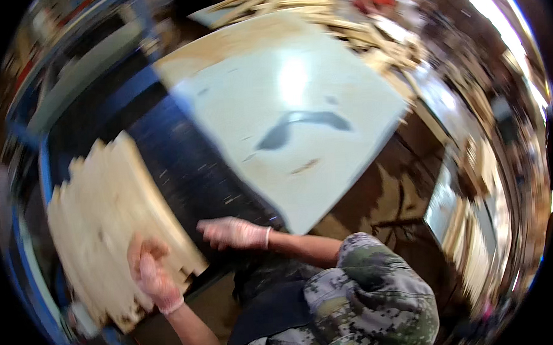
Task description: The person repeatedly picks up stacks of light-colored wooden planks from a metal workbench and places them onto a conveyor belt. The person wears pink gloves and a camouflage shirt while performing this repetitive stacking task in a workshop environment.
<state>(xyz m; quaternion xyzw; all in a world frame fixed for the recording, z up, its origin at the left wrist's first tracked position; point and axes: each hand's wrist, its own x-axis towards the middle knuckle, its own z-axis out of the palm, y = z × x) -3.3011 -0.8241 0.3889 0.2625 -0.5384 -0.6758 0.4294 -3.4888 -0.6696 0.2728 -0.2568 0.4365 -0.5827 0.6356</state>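
A row of pale wooden strips [106, 220] with ragged ends lies side by side at the left, on a dark bed. My left hand [151, 273], in a thin whitish-pink glove, is over the near part of these strips. Its fingers are loosely bent and apart, with nothing seen in them; whether it touches the wood I cannot tell. To the right of the strips, above the dark bed's near edge, my right hand [235, 232] in a similar glove reaches left. Its fingers are stretched out and it holds nothing.
A large pale, shiny tabletop [236, 100] with a grey smear stands ahead, its corner near my right forearm. Loose wooden strips [375, 38] pile along its far side. More wood pieces [465, 250] stand at the right. A blue metal frame [45, 167] borders the dark bed [177, 158].
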